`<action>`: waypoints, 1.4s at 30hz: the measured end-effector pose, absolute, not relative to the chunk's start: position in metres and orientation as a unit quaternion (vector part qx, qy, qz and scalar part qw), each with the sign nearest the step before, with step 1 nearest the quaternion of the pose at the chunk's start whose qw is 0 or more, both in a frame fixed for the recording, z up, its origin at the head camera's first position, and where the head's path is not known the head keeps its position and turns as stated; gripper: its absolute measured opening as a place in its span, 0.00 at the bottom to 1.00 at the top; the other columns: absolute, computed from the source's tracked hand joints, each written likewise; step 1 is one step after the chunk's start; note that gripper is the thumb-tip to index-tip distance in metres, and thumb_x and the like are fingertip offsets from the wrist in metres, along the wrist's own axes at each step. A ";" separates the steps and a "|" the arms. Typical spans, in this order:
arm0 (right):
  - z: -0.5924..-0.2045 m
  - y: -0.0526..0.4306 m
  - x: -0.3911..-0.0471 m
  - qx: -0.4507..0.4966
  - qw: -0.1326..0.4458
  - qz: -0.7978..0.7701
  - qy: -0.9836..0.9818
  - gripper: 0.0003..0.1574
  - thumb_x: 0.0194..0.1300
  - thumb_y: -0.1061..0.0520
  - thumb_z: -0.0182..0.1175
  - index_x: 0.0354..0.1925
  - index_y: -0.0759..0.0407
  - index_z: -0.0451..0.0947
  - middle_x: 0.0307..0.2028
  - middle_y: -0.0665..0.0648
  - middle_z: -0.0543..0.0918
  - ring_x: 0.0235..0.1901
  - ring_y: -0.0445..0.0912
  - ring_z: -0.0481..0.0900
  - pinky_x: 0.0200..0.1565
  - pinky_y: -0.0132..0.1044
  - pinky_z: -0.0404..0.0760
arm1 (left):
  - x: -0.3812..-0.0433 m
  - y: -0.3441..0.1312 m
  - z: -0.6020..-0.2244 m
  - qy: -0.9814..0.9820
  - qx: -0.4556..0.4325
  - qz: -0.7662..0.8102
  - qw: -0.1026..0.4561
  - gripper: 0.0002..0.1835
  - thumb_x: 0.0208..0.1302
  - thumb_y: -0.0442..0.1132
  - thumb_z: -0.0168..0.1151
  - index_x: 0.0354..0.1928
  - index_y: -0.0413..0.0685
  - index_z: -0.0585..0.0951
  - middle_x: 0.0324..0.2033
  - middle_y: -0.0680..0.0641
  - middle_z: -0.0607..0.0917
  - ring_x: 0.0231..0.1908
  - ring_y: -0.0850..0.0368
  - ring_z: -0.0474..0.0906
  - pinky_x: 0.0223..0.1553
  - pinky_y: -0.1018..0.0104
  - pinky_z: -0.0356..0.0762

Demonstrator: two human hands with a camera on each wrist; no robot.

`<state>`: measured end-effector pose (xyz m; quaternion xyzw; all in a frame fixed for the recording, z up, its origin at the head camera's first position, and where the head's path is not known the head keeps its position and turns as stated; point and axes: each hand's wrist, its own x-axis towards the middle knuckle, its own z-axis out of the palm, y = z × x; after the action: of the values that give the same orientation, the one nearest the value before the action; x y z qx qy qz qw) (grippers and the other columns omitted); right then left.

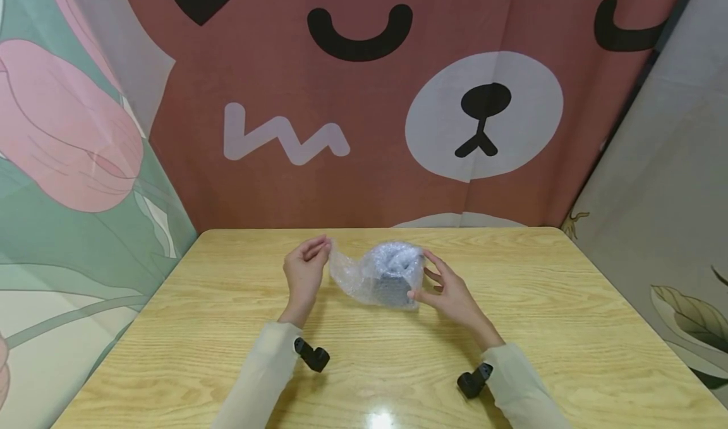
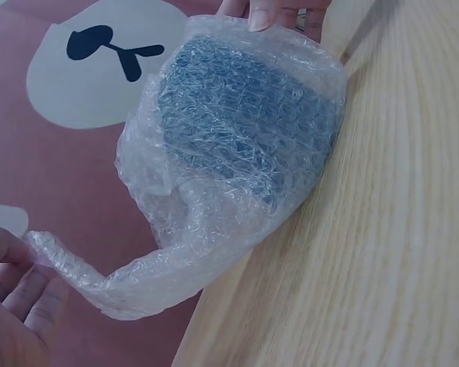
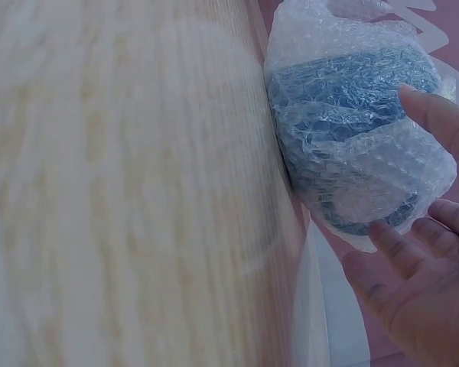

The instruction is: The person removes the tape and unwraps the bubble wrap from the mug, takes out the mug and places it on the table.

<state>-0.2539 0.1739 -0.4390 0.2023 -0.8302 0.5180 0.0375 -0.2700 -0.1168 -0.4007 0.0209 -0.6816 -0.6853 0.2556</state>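
Observation:
A dark blue-grey object wrapped in clear bubble wrap (image 1: 392, 283) sits at the back middle of the table. Its kind is blurred by the wrap, though a dark round rim shows through one end in the right wrist view. From its left side a loose tail of bubble wrap (image 2: 149, 283) stretches out and curves upward. My left hand (image 1: 306, 271) pinches the tip of that tail between thumb and fingers. At the other end, my right hand (image 1: 452, 290) holds the bundle, thumb (image 3: 428, 111) on its near side and fingertips at its far side.
The light wooden table (image 1: 370, 359) ends just behind the bundle, against a hanging cloth (image 1: 364, 189) with a bear print. Patterned cloths also hang at the left and right. A small black camera sits on each wrist.

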 end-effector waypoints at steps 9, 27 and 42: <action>-0.439 0.173 -0.254 0.200 0.033 0.519 -0.831 0.58 0.58 0.49 0.72 0.76 0.50 0.50 0.72 0.63 0.56 0.64 0.59 0.66 0.57 0.61 0.70 | -0.269 -0.122 -0.403 -0.654 0.045 -0.713 0.247 0.11 0.60 0.29 0.67 0.45 0.36 0.84 0.39 0.41 0.87 0.36 0.62 0.84 0.38 0.67 0.82; -0.438 0.172 -0.251 0.189 0.029 0.515 -0.835 0.58 0.58 0.49 0.72 0.76 0.50 0.49 0.72 0.63 0.56 0.63 0.59 0.68 0.57 0.59 0.71 | -0.266 -0.127 -0.407 -0.591 0.064 -0.772 0.225 0.12 0.61 0.28 0.66 0.46 0.34 0.82 0.39 0.40 0.86 0.37 0.57 0.85 0.43 0.55 0.81; -0.437 0.171 -0.252 0.184 0.025 0.519 -0.835 0.58 0.57 0.49 0.72 0.76 0.49 0.49 0.72 0.63 0.56 0.62 0.58 0.69 0.57 0.58 0.71 | -0.267 -0.135 -0.412 -0.538 0.099 -0.809 0.214 0.14 0.59 0.25 0.66 0.48 0.32 0.81 0.34 0.45 0.87 0.34 0.59 0.85 0.38 0.61 0.83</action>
<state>-0.2522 0.1709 -0.4367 0.1840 -0.8345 0.5187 0.0254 -0.2665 -0.1350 -0.4121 0.0993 -0.5382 -0.8092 0.2138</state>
